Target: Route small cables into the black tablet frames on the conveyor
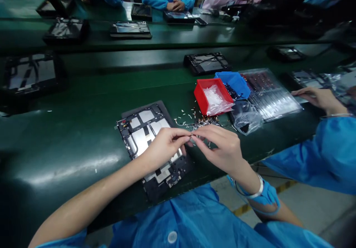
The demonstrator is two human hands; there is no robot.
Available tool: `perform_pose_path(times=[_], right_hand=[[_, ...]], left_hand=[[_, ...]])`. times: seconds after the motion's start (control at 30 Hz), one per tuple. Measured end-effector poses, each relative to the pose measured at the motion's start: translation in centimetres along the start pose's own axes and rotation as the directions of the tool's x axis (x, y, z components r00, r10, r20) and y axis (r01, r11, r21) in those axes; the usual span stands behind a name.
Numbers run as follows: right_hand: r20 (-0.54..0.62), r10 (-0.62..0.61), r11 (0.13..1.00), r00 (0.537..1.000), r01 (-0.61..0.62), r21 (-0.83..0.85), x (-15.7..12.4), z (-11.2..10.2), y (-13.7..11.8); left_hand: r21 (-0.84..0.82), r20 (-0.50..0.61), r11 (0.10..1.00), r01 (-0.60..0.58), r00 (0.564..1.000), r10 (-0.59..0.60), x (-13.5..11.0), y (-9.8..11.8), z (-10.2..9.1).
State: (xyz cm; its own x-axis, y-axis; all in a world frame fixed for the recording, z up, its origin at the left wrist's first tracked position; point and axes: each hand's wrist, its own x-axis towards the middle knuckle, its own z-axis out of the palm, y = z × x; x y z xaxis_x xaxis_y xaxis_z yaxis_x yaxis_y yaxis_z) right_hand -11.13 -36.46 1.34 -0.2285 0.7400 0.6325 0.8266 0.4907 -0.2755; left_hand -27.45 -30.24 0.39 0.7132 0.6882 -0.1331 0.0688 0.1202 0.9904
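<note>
Over the right side of an opened tablet (139, 136), my left hand (167, 142) pinches thumb and forefinger together. My right hand (221, 144) is pinched too, its fingertips meeting those of the left. Between them is a tiny dark part, too small to name. Beneath the hands lies the tablet, with silver battery panels and black boards showing. A pile of small metal-ended parts (207, 122) sits just beyond the right hand, with white bits scattered beside it.
A red bin (199, 96) holds a clear bag of white pieces. Behind it is a blue bin (241, 86) with dark parts. A clear tray (274, 96) lies to the right, near a co-worker's hand (324, 98). More opened tablets (207, 62) rest along the green bench.
</note>
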Motion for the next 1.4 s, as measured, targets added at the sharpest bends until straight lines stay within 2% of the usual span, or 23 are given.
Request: perform_pose_path(times=[0.1,0.17,0.23,0.3,0.37,0.4,0.5,0.57,0.7,0.83,0.93,1.03,1.1,1.17,1.23,1.3,1.4], right_hand=[[-0.009,0.010,1.000,1.000,-0.010,-0.010,0.5,0.3,0.0],[-0.016,-0.004,0.999,1.000,0.004,-0.047,0.9,0.0,0.8],[-0.071,0.027,0.983,0.997,-0.039,-0.179,1.2,-0.5,2.7],[-0.176,0.109,0.911,0.978,-0.169,-0.375,1.6,-0.9,5.0],[-0.226,0.175,0.834,0.958,-0.267,-0.484,1.9,-0.8,6.5],[-0.223,0.177,0.836,0.959,-0.266,-0.480,1.9,-0.6,6.6],[-0.124,0.081,0.954,0.989,-0.113,-0.277,1.8,0.8,4.4],[-0.054,0.003,0.987,0.999,-0.012,-0.161,1.7,1.8,2.1],[0.010,-0.048,0.984,0.999,0.049,-0.169,1.4,2.7,-0.4],[0.012,-0.074,0.978,0.997,0.075,-0.197,1.4,2.8,-0.5],[0.010,-0.081,0.974,0.997,0.081,-0.212,1.6,2.7,0.3],[-0.074,-0.002,0.954,0.997,-0.020,-0.299,1.9,2.0,3.3],[-0.194,0.103,0.887,0.976,-0.178,-0.426,2.0,1.2,5.8],[-0.204,0.175,0.834,0.963,-0.256,-0.489,2.0,0.6,7.2],[-0.118,0.114,0.877,0.987,-0.155,-0.455,1.9,0.3,6.9],[0.009,-0.057,0.920,0.998,0.056,-0.387,1.8,0.6,5.2],[0.123,-0.284,0.900,0.951,0.309,-0.307,2.1,1.6,2.4]], left_hand=[[0.105,-0.008,0.994,-0.039,0.999,0.040,0.1,0.0,-0.4],[0.078,0.014,0.997,0.011,1.000,-0.012,0.3,-0.2,-0.6],[-0.053,0.027,0.993,0.103,0.994,-0.102,0.5,-0.6,-0.8],[-0.227,0.030,0.960,0.165,0.986,-0.162,0.8,-0.9,-0.9],[-0.344,0.014,0.926,0.156,0.987,-0.161,1.0,-1.1,-1.0],[-0.372,-0.002,0.918,0.136,0.989,-0.148,1.1,-1.1,-1.1],[-0.376,-0.035,0.923,0.079,0.994,-0.100,1.1,-1.2,-1.1],[-0.332,-0.049,0.942,0.057,0.996,-0.078,1.0,-1.2,-1.0],[-0.243,-0.070,0.969,0.031,0.996,-0.050,0.6,-1.4,-0.7],[-0.226,-0.066,0.974,-0.002,0.998,-0.013,0.4,-1.7,-0.5],[-0.239,-0.059,0.971,0.010,0.998,-0.025,0.6,-1.6,-0.6],[-0.293,-0.052,0.956,0.028,0.998,-0.045,0.8,-1.4,-0.8],[-0.340,-0.052,0.940,0.035,0.997,-0.056,1.0,-1.3,-1.0],[-0.369,-0.057,0.928,0.040,0.996,-0.065,1.1,-1.3,-1.1],[-0.388,-0.059,0.921,0.044,0.996,-0.072,1.2,-1.4,-1.2],[-0.406,-0.054,0.913,0.050,0.995,-0.079,1.2,-1.5,-1.2],[-0.422,-0.038,0.905,0.049,0.997,-0.072,0.8,-1.3,-1.3]])
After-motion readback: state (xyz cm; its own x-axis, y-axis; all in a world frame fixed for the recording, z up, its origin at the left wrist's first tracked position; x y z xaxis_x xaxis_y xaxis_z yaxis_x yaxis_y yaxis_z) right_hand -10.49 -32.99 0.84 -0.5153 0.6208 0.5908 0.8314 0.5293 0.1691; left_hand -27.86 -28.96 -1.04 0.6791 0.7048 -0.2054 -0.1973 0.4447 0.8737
